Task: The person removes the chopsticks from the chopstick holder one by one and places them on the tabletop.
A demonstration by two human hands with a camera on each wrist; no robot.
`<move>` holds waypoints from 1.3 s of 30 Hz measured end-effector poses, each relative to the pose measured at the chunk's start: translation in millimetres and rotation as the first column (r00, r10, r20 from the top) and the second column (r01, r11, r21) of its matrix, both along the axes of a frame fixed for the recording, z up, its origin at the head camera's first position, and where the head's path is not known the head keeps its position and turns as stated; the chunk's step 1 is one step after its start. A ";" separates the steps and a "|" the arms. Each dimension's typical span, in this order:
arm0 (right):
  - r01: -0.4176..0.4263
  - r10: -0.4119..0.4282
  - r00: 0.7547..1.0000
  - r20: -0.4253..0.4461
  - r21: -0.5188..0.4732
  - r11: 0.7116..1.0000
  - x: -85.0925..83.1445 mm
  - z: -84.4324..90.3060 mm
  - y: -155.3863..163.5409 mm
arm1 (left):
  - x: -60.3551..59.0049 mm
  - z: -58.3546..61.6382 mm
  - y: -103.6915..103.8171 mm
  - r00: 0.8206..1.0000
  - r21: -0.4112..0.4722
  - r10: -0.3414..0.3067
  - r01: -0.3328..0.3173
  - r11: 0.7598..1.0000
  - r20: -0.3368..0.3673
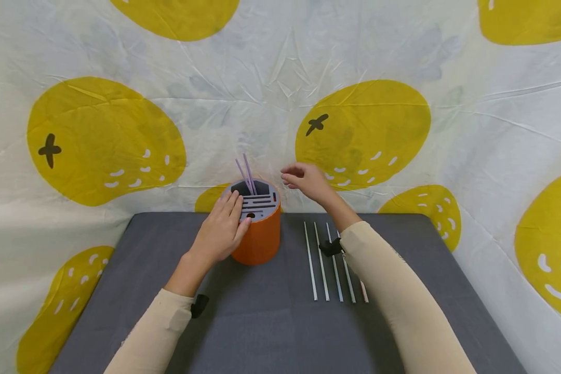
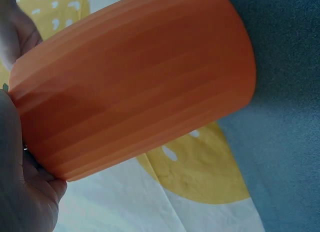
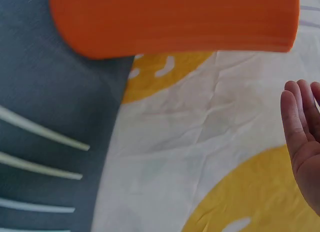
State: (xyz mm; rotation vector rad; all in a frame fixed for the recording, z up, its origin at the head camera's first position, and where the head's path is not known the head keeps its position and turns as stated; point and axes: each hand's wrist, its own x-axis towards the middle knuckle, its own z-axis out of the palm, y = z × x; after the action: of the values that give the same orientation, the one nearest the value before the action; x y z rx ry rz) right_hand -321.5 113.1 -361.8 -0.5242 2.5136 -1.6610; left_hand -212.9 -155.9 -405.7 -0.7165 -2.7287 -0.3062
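From my right wrist camera I see the orange container (image 3: 175, 22) filling the top of the frame, its ribbed side resting on the grey mat (image 3: 55, 102), with the white cloth printed with yellow shapes (image 3: 200, 142) spreading beyond the mat's edge. Four pale straws (image 3: 45, 134) lie side by side on the mat at the left edge, well apart from the container. My right hand (image 3: 305, 142) shows at the right edge with its fingers straight and close together, empty and touching nothing, apart from the container above it.
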 end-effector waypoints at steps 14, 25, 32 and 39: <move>-0.116 0.116 0.993 -0.009 -0.049 0.992 -18.4 7.5 -53.6 | -0.8 -0.5 -0.5 1.000 0.001 -0.008 0.008 1.000 -0.029; -0.043 0.044 0.996 -0.072 0.006 0.999 -20.9 2.4 -69.5 | -2.1 -0.3 -0.4 0.998 -0.005 -0.019 0.019 1.000 -0.053; -0.094 0.096 0.991 -0.089 0.026 0.995 -14.5 4.1 -71.5 | -1.1 2.3 -0.4 0.999 -0.016 -0.018 0.017 1.000 -0.051; -0.018 0.052 0.983 -0.179 0.188 0.982 -1.4 6.0 -75.5 | 0.1 2.0 -0.5 0.999 -0.019 -0.013 0.012 1.000 -0.050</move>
State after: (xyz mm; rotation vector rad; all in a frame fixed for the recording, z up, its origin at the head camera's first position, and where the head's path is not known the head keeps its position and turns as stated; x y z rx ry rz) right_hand -322.9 37.6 -355.8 -0.7271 2.7334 -1.4058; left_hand -212.8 -156.3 -403.7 -0.7367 -2.6841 -0.2622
